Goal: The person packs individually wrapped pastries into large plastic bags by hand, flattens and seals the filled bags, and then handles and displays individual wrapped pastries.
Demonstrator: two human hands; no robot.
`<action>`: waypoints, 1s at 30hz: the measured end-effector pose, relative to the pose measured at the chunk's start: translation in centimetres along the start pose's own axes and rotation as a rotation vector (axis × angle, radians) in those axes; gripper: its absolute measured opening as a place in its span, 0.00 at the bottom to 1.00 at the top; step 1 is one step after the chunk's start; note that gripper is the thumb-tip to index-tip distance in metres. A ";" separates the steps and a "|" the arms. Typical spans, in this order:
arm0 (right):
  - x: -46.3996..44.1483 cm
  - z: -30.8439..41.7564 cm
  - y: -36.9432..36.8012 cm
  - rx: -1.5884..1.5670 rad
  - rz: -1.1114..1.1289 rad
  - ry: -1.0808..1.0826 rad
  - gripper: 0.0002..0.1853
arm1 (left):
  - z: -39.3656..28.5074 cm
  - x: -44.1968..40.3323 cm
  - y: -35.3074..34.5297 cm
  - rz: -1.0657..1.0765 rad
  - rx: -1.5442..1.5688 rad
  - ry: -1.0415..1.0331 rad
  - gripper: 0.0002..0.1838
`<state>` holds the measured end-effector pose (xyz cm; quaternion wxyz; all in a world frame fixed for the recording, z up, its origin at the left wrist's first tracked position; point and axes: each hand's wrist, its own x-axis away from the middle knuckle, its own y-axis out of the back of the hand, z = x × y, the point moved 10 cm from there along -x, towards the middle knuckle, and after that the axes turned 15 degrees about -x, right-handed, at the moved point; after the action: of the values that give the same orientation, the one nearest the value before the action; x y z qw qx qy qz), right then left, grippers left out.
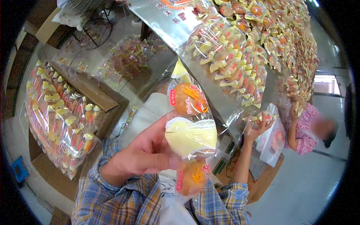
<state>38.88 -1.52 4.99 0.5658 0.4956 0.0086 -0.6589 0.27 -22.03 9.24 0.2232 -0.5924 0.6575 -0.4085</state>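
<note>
My left hand is raised in front of my chest, thumb and fingers closed on a few clear-wrapped buns. Their wrappers carry red labels and pale yellow paper, and they hang one above another. Out to the right, my right hand is closed around more wrapped buns. Just beside that hand stands a clear bag with printed marks. How many buns each hand has is hard to tell, since they overlap.
A metal table bears a large heap of wrapped buns and a filled bag of buns. At left, a filled bag leans by a cardboard box. Another person in a pink top is at right.
</note>
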 end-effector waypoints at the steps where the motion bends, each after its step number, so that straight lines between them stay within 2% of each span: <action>1: -0.1 0.4 0.1 0.029 0.001 0.007 0.36 | 0.2 -0.1 0.1 0.002 -0.012 0.006 0.50; 10: -0.3 1.4 -0.1 0.023 -0.005 0.029 0.35 | 2.2 -0.4 0.1 -0.032 0.093 0.171 0.43; 13: -0.3 1.1 0.0 -0.012 -0.010 -0.007 0.35 | 1.9 -0.7 -0.3 -0.070 0.032 0.148 0.40; 18: -0.3 1.2 -0.1 -0.032 -0.016 0.004 0.35 | 2.8 -1.4 0.1 0.027 0.107 0.062 0.37; 25: -0.3 1.5 -0.1 -0.009 0.001 0.032 0.35 | 2.5 -1.5 0.1 0.095 0.099 -0.063 0.38; 30: -0.4 1.9 -0.2 0.016 -0.002 0.040 0.36 | 1.9 -1.5 0.4 0.036 0.010 -0.124 0.39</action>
<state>37.45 -2.27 6.14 0.5610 0.5133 0.0151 -0.6493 1.79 -21.09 7.55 0.2737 -0.6037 0.6508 -0.3702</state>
